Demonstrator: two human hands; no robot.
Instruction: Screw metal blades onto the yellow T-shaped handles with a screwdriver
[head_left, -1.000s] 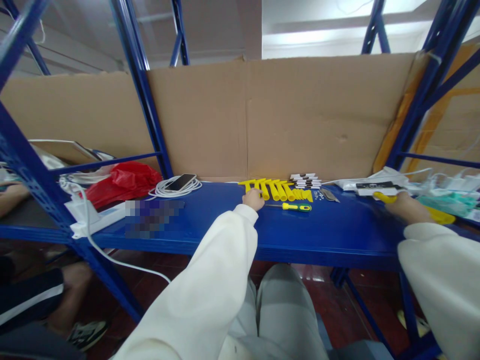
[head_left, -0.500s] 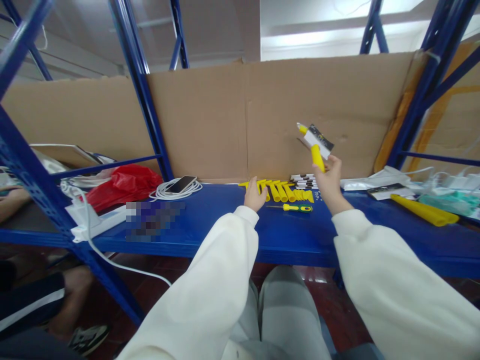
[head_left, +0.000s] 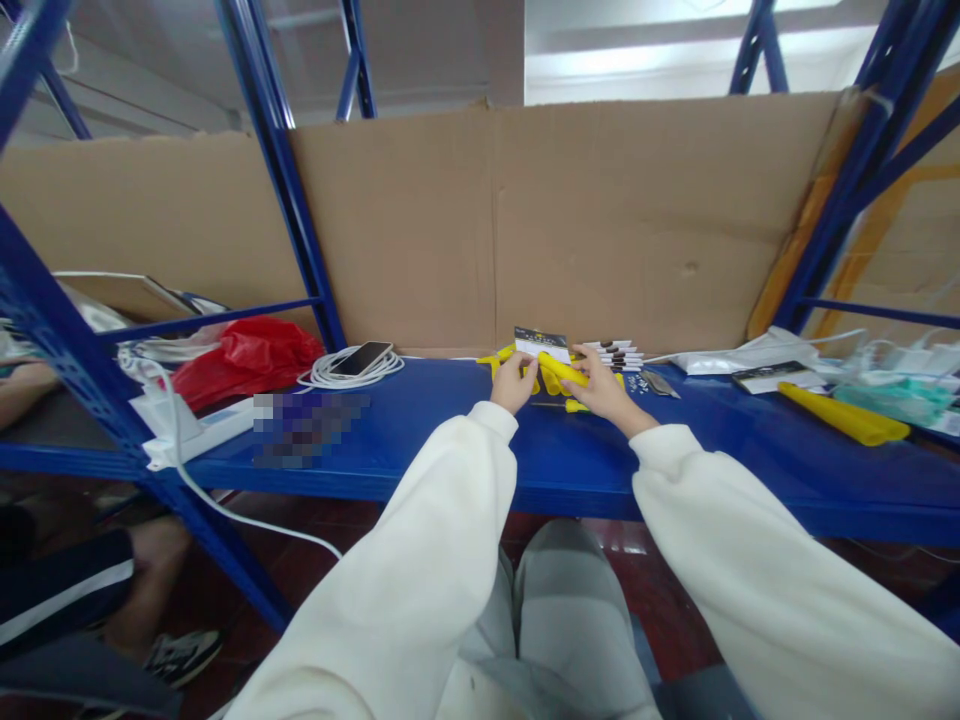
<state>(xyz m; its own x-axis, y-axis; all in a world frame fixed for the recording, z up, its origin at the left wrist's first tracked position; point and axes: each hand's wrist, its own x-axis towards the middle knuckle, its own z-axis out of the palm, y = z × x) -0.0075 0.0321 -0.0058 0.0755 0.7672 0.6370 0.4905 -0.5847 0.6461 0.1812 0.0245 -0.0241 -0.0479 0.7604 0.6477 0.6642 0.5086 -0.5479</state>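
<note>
Both my hands meet over the blue shelf. My right hand (head_left: 604, 388) is closed round the thick end of a yellow tube-shaped handle (head_left: 562, 369). My left hand (head_left: 514, 383) pinches near its other end, by a black-and-white card (head_left: 541, 342) that stands up behind the fingers. The fingers hide how card and handle join. Further yellow pieces (head_left: 551, 384) lie under and behind the hands, mostly covered. A screwdriver (head_left: 576, 405) with a yellow-and-green handle lies in front, partly hidden by my right hand. Several white-and-dark sticks (head_left: 619, 354) are stacked behind it.
A phone (head_left: 363, 358) rests on a coiled white cable (head_left: 330, 376) to the left, near a red bag (head_left: 244, 358) and a white power strip (head_left: 202, 432). At right lie a yellow roll (head_left: 844, 412) and plastic packets. Cardboard (head_left: 600, 220) walls the back; another person sits far left.
My right hand has come down and left with the yellow handle and card, from raised before the cardboard to the shelf. My left hand now grips the same piece.
</note>
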